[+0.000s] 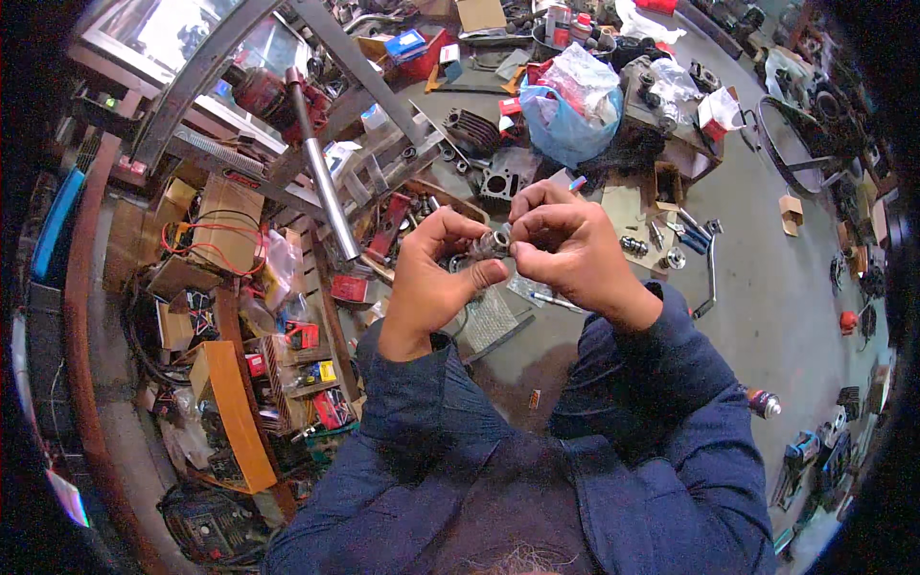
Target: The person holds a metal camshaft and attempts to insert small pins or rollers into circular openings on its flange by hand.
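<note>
A small round metal part (490, 245) with ridged, shiny sides is gripped between the thumb and fingers of my left hand (427, 280). Close against its right end, my right hand (577, 251) has its thumb and fingertips pinched together; what they hold, if anything, is too small to make out. Both hands are raised in front of me, above the floor and my bent knees. Beyond them on the floor lies a metal engine cylinder block (500, 184). A silvery mesh-like panel (491, 321) is below my left hand.
Crates and boxes of parts crowd the left, beside an orange-brown wooden panel (240, 416) and a metal frame with a long steel tube (329, 196). A blue plastic bag (565, 120) stands ahead. Right of my hands lie a gear shaft (633, 245) and a bent metal lever (710, 273).
</note>
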